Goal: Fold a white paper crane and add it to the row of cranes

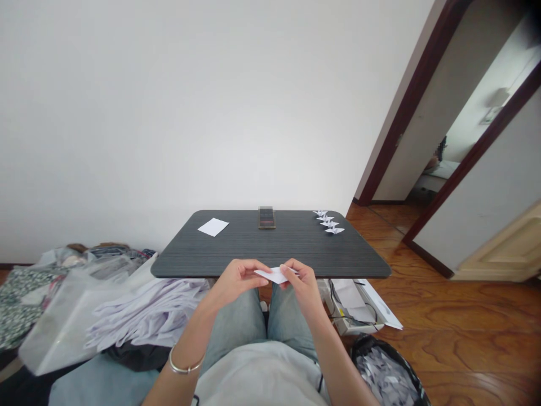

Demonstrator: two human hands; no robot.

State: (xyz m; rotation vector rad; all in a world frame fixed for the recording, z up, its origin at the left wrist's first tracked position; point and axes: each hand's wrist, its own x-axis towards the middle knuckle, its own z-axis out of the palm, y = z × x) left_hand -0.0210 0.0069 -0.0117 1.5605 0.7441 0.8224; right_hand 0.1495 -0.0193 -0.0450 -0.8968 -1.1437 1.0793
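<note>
My left hand (pixel 240 280) and my right hand (pixel 302 286) hold a folded strip of white paper (pixel 274 275) between them, pinching it with fingers and thumbs just in front of the table's near edge. The dark grey wood-grain table (pixel 270 251) lies beyond them. On it rest a flat white paper sheet (pixel 213 226), a smartphone (pixel 266 217) near the far edge, and a row of several small white origami cranes (pixel 328 222) at the far right. A silver bangle (pixel 186 363) circles my left wrist.
My knees in light blue jeans (pixel 236 321) sit under the hands. To the left lies a plastic bag (pixel 63 321) beside folded pale fabric (pixel 143 313). Low on the right are a white box with cables (pixel 350 304) and a black bag (pixel 382 369) on the wooden floor.
</note>
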